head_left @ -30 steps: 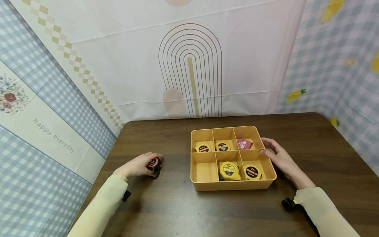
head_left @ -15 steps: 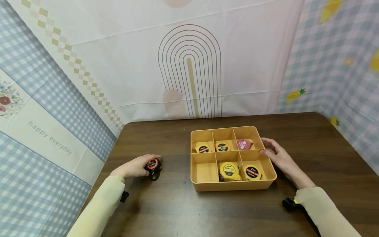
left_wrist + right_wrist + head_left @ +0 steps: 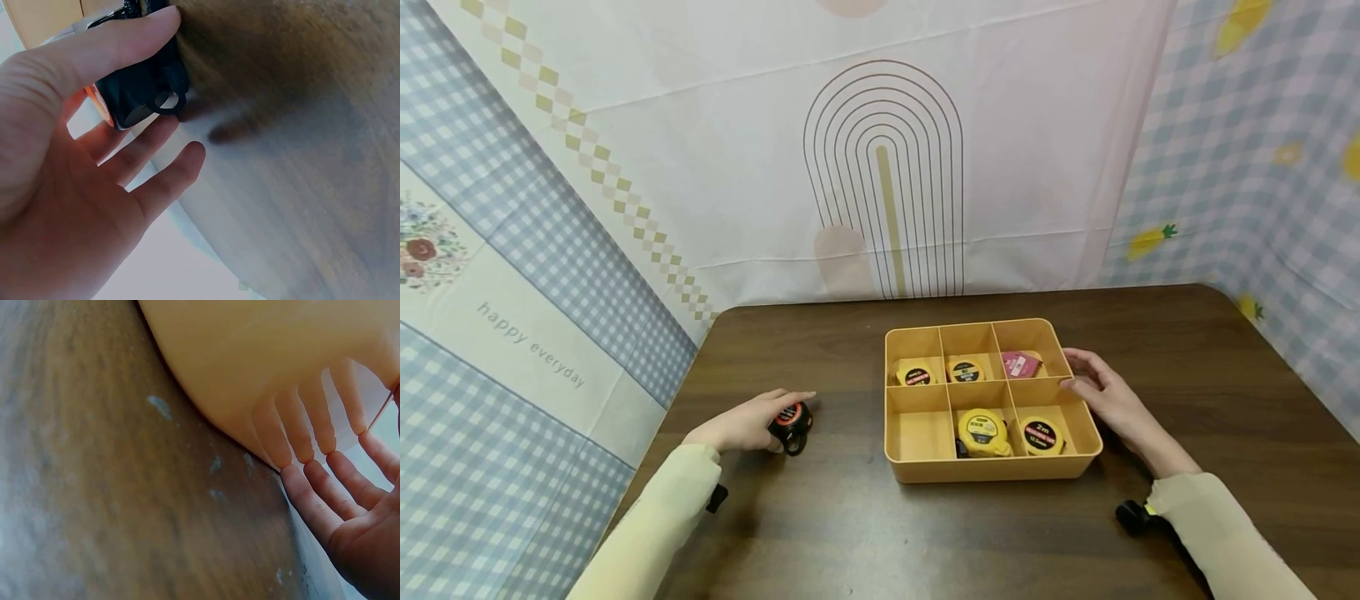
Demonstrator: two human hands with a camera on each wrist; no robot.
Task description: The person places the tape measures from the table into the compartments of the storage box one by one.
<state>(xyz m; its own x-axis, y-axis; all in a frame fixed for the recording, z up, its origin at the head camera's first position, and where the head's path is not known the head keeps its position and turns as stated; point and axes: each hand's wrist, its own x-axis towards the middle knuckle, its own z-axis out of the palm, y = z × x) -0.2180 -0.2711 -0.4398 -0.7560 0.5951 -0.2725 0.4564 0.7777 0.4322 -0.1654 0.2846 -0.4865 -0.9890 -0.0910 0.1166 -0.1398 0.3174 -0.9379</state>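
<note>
On the left of the table, my left hand [image 3: 747, 423] holds a black tape measure [image 3: 790, 421] with an orange-ringed label. In the left wrist view its loop [image 3: 167, 103] points toward the spread ring and little fingers, and the thumb [image 3: 112, 47] lies across its side. A yellow six-compartment box [image 3: 992, 472] stands right of centre. My right hand [image 3: 1108, 404] grips its right side, thumb at the rim and fingertips [image 3: 294, 478] against the outer wall. Yellow tape measures [image 3: 982, 433] sit in several compartments, and a pink tape measure [image 3: 1021, 364] lies at the back right.
The dark wooden table [image 3: 880, 542] ends at the back against a pale patterned cloth [image 3: 1037, 167]. Checked cloth [image 3: 467, 450] hangs on the left side. A black strap piece [image 3: 1131, 517] shows under the right wrist.
The black tape measure has turned slightly in my left hand, with its loop showing more plainly. My right hand and the box keep their places.
</note>
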